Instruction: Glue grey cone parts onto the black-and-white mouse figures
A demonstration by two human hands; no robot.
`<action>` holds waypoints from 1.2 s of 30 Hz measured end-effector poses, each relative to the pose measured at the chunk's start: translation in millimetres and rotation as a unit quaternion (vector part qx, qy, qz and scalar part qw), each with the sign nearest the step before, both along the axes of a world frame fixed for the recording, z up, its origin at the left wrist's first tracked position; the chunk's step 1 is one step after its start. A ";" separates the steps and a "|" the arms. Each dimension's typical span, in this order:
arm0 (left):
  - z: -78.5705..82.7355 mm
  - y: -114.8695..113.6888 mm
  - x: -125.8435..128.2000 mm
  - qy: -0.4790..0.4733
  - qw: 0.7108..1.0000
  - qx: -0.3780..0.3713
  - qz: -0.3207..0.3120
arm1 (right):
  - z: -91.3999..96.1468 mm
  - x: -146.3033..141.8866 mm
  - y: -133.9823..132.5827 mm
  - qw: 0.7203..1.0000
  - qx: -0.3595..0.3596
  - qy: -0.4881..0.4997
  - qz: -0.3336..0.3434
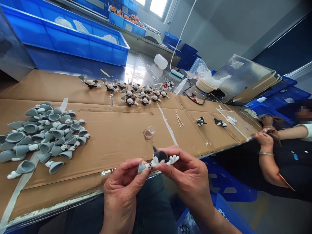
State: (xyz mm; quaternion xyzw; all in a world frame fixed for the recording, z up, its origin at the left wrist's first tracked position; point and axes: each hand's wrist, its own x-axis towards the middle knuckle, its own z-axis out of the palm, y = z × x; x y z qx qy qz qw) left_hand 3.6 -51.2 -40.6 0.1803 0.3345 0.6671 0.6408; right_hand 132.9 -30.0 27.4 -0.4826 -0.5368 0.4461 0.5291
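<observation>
The left hand (120,191) and the right hand (187,172) both grasp a small black-and-white mouse figure (159,158), held between fingers and thumbs just beyond the near edge of the cardboard-covered table (117,152). The left hand pinches the grey cone at the figure's end; the right hand grips the body, with the white glove-shaped hand of the figure pointing right. The fingers hide part of the figure.

A heap of grey cones (41,139) with white arms lies at the left end of the table. Assembled figures (136,92) stand in a group near the far edge. A small clear plastic cup (149,132) lies mid-table, and wooden sticks (178,118) lie to its right. Two further figures (211,122) lie toward the right end.

A seated co-worker's hands (265,136) hold a dark pen-like tool (269,131) beyond the right end. White characters on a blue crate (223,214) below the table are too blurred to read. No other writing is legible.
</observation>
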 end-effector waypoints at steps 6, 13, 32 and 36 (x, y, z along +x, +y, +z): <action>3.6 2.2 0.2 0.005 1.000 0.005 0.000 | 1.7 -1.0 -0.2 1.000 -0.024 0.013 -0.002; 3.0 1.8 1.9 0.023 0.999 0.017 0.016 | -3.1 -1.2 -3.8 0.998 -0.044 0.041 -0.009; -0.9 2.3 1.4 0.099 0.990 0.082 0.054 | -8.4 -4.5 -4.8 0.990 -0.070 0.120 -0.006; -1.2 1.5 -1.1 0.075 0.995 0.061 0.039 | -10.2 -6.4 -4.1 0.984 -0.087 0.153 0.003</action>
